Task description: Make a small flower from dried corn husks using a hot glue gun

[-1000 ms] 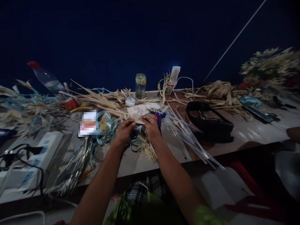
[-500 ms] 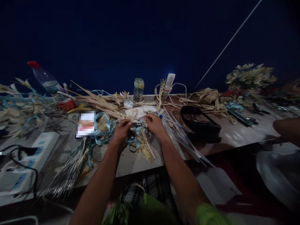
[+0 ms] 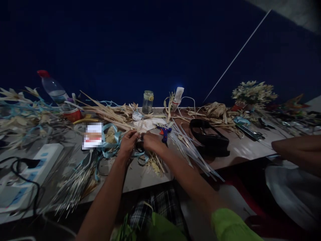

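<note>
My left hand (image 3: 128, 144) is closed in a pinch on a pale dried husk piece (image 3: 137, 128), which shows just above the fingertips. Right beside it, my right hand (image 3: 152, 142) has its fingers curled in toward the left fingertips; whatever they hold is hidden by the hand. A blue glue gun (image 3: 165, 132) lies just beyond my right hand, partly over white paper (image 3: 150, 124). Light blue ribbon (image 3: 111, 151) loops to the left of my left hand. Husk scraps (image 3: 155, 164) lie below the hands.
Clear glue sticks (image 3: 192, 144) and a black strap-like object (image 3: 209, 137) lie to the right. A jar (image 3: 147, 102) stands behind. Wire stems (image 3: 75, 182), a power strip (image 3: 37, 174) and a tilted bottle (image 3: 54, 88) are left. Another person's arm (image 3: 296, 150) rests at the right edge.
My right hand has moved left, from apart to close against my left hand's fingertips. The glue gun, mostly hidden behind the right hand before, now shows. The camera view has shifted slightly.
</note>
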Motion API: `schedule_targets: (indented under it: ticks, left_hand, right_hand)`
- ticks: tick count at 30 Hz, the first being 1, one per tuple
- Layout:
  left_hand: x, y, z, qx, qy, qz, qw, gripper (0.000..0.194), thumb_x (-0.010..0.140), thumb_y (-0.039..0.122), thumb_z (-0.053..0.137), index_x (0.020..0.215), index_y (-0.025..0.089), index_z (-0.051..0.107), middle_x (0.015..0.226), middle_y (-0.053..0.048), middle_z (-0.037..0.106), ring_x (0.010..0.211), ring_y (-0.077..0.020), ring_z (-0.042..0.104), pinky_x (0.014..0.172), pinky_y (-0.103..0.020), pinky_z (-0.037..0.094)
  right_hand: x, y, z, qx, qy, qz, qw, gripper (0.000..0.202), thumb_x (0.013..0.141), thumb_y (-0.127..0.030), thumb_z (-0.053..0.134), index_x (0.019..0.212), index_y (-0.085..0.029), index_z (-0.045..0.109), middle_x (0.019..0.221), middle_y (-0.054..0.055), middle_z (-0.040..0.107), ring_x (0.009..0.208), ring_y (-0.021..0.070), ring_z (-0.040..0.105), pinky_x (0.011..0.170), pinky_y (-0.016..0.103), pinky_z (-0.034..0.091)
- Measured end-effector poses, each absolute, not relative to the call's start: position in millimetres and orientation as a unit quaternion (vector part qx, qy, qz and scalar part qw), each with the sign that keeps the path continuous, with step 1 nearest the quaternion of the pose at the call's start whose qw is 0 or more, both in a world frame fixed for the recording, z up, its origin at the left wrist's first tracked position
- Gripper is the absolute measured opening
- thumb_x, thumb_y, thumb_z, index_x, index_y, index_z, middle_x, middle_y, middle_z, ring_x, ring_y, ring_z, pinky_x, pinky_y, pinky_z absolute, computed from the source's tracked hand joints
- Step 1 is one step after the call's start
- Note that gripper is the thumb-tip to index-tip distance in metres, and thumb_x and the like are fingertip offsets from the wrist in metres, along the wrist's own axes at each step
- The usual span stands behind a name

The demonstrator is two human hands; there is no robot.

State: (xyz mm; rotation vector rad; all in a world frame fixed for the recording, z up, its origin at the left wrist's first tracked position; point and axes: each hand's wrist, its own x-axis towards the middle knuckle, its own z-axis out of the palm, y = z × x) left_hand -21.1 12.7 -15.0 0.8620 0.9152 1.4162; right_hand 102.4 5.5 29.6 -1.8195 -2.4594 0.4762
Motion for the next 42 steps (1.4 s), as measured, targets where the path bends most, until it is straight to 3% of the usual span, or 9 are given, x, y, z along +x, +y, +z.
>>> schedule_targets:
  ticks: [9,13,15,18,22,28,31,35,42]
  left_hand:
    - [-22.8,12.3,-14.6,0.386,0.407,0.609,0.561,0.030,0.056,0.032,0.070,0.077,0.014,0.058,0.059,0.002,0.058,0.053,-0.0081,0.050,0.053,-0.021,0.037]
    - [-22.4,10.7,-12.5,0.371,0.401,0.616,0.567,0.032,0.055,0.033,0.070,0.078,0.014,0.057,0.057,0.003,0.057,0.048,-0.0068,0.047,0.049,-0.020,0.034]
    - [-22.1,9.7,-11.4,0.371,0.393,0.622,0.567,0.032,0.056,0.033,0.070,0.078,0.015,0.057,0.057,0.004,0.056,0.046,-0.0056,0.044,0.048,-0.020,0.033]
    - [-21.6,8.6,-10.2,0.374,0.391,0.626,0.562,0.030,0.057,0.033,0.069,0.078,0.014,0.056,0.057,0.004,0.055,0.045,-0.0045,0.040,0.046,-0.019,0.030]
    - [-21.0,8.3,-9.4,0.383,0.401,0.622,0.553,0.030,0.058,0.034,0.068,0.077,0.015,0.057,0.058,0.003,0.055,0.049,-0.0067,0.044,0.049,-0.020,0.032]
    - [-19.5,6.9,-6.8,0.470,0.442,0.577,0.501,0.018,0.060,0.030,0.064,0.070,0.016,0.061,0.057,0.002,0.056,0.057,-0.0102,0.049,0.059,-0.023,0.038]
    - [-18.8,7.7,-8.6,0.486,0.446,0.563,0.498,0.014,0.059,0.027,0.064,0.068,0.016,0.062,0.058,0.002,0.056,0.057,-0.0108,0.050,0.060,-0.024,0.039]
    - [-18.9,11.5,-15.7,0.497,0.462,0.549,0.488,0.014,0.059,0.025,0.064,0.069,0.016,0.063,0.057,0.001,0.056,0.057,-0.0117,0.050,0.061,-0.025,0.038]
    - [-17.7,10.8,-19.5,0.546,0.480,0.505,0.464,0.014,0.062,0.023,0.060,0.072,0.016,0.065,0.063,0.000,0.059,0.061,-0.0127,0.051,0.062,-0.025,0.038]
  right_hand:
    - [92.1,2.1,24.2,-0.556,-0.824,0.109,0.005,0.041,0.072,-0.026,0.053,0.111,-0.015,0.053,0.102,0.016,0.060,0.086,0.0250,0.060,0.067,0.030,0.043]
    - [100.0,3.7,24.9,-0.577,-0.809,0.112,0.006,0.051,0.071,-0.035,0.054,0.118,-0.016,0.048,0.107,0.017,0.058,0.086,0.0258,0.060,0.068,0.032,0.044]
    - [111.0,3.8,26.1,-0.589,-0.800,0.113,0.018,0.056,0.070,-0.041,0.054,0.120,-0.018,0.046,0.111,0.016,0.056,0.091,0.0266,0.059,0.071,0.034,0.045]
    - [134.9,5.2,28.1,-0.608,-0.780,0.126,0.076,0.047,0.071,-0.039,0.052,0.114,-0.020,0.053,0.111,0.011,0.058,0.102,0.0241,0.054,0.082,0.032,0.043]
    - [170.5,5.6,33.6,-0.583,-0.766,0.235,0.136,0.035,0.073,-0.030,0.053,0.105,-0.021,0.060,0.107,0.005,0.063,0.098,0.0184,0.056,0.085,0.028,0.042]
    - [207.5,-8.6,63.6,-0.538,-0.680,0.437,0.239,0.055,0.072,-0.030,0.056,0.124,-0.014,0.046,0.105,0.008,0.063,0.092,0.0153,0.059,0.083,0.029,0.045]
    - [219.5,-15.4,82.5,-0.536,-0.716,0.415,0.166,0.059,0.066,-0.031,0.063,0.121,-0.014,0.050,0.106,0.008,0.063,0.091,0.0169,0.058,0.081,0.029,0.045]
    - [230.2,-18.9,97.9,-0.516,-0.759,0.390,0.070,0.056,0.068,-0.034,0.061,0.121,-0.019,0.051,0.107,0.006,0.063,0.092,0.0179,0.059,0.081,0.028,0.045]
    - [229.6,-18.9,108.5,-0.520,-0.781,0.345,0.019,0.051,0.068,-0.032,0.061,0.118,-0.021,0.054,0.112,0.003,0.062,0.099,0.0191,0.057,0.080,0.025,0.043]
